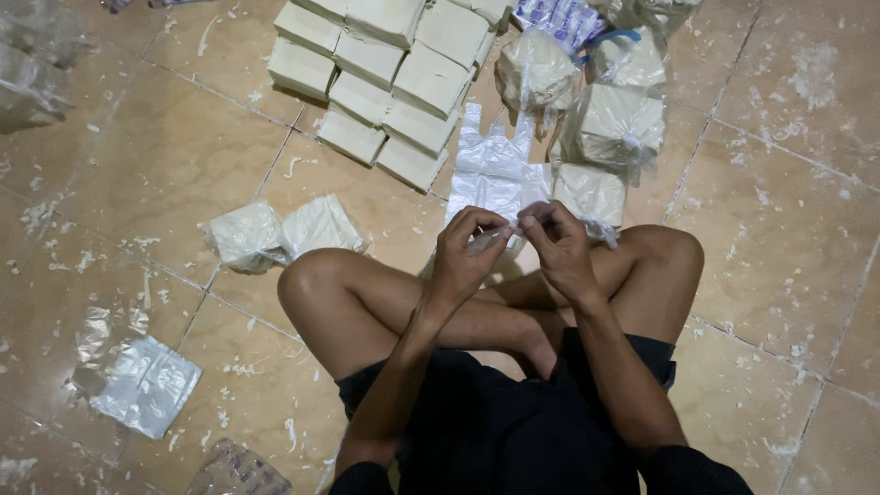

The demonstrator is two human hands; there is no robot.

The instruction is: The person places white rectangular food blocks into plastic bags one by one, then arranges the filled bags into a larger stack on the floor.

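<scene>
I sit cross-legged on a tiled floor. My left hand [466, 249] and my right hand [555, 246] meet above my knees, both pinching the top edge of a thin clear plastic bag [502, 231] between fingertips. Just beyond the hands lies a flat stack of white plastic carrier bags [493, 174]. Behind it stand rows of pale rectangular blocks [390, 69]. To the right are several blocks wrapped in tied clear bags [612, 124].
Two filled white bags [280, 231] lie left of my left knee. Loose clear plastic sheets [147, 385] rest at the lower left, more plastic [32, 55] at the top left. White crumbs are scattered over the tan floor tiles [779, 238].
</scene>
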